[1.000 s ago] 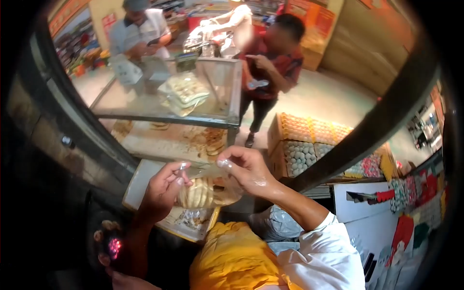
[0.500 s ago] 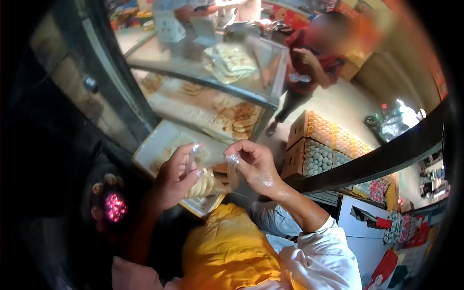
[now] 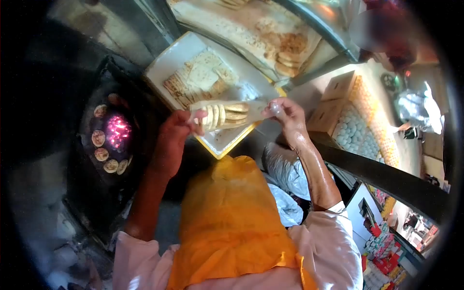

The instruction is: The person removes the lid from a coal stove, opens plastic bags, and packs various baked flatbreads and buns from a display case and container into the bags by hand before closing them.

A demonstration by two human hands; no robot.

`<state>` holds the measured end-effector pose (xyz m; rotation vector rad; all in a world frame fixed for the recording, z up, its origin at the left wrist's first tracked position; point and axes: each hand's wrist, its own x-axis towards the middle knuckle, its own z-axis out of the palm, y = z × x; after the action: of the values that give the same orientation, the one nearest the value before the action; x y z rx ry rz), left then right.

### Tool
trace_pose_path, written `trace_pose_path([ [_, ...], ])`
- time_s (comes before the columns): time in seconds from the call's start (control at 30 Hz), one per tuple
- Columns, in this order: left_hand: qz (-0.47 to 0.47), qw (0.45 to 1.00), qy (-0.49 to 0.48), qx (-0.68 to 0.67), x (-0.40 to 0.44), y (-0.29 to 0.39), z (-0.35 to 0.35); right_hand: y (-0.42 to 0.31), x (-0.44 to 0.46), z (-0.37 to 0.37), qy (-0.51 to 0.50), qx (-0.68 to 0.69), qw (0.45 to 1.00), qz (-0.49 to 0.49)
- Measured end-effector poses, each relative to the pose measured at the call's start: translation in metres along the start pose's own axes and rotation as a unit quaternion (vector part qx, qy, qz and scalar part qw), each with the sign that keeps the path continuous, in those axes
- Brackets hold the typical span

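Note:
A thin clear plastic bag (image 3: 256,109) is stretched between my two hands, above a white tray with a yellow rim (image 3: 157,70). My left hand (image 3: 175,133) pinches its left end; my right hand (image 3: 289,118) pinches the right end between thumb and fingers. Below or behind the plastic, a row of pale, long breads (image 3: 222,117) shows; I cannot tell whether any are inside the bag. Flat browned breads (image 3: 203,77) are piled in the far part of the tray.
At left, round breads (image 3: 98,138) surround glowing coals (image 3: 118,129) in a dark oven. A glass-topped counter with more breads (image 3: 290,58) stands beyond the tray. Stacked cartons and eggs (image 3: 357,130) are at right, past a dark beam (image 3: 382,166). Silvery sacks (image 3: 287,169) stand beside my apron.
My view has tipped down and left, bringing the oven and tray fully into sight. My hands have moved apart, drawing the plastic bag out taut between them.

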<state>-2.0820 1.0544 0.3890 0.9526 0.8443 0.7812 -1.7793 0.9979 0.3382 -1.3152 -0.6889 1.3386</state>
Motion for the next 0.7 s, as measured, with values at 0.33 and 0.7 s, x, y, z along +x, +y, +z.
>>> trace_pose_path([
  [0.33, -0.061, 0.996, 0.059, 0.017, 0.041, 0.013, 0.018, -0.01, 0.028, 0.033, -0.051, -0.31, 0.921, -0.232],
  [0.7, -0.011, 0.999, 0.038, -0.015, 0.049, 0.009, 0.024, 0.033, 0.056, 0.115, -0.102, -0.335, 0.936, -0.023],
])
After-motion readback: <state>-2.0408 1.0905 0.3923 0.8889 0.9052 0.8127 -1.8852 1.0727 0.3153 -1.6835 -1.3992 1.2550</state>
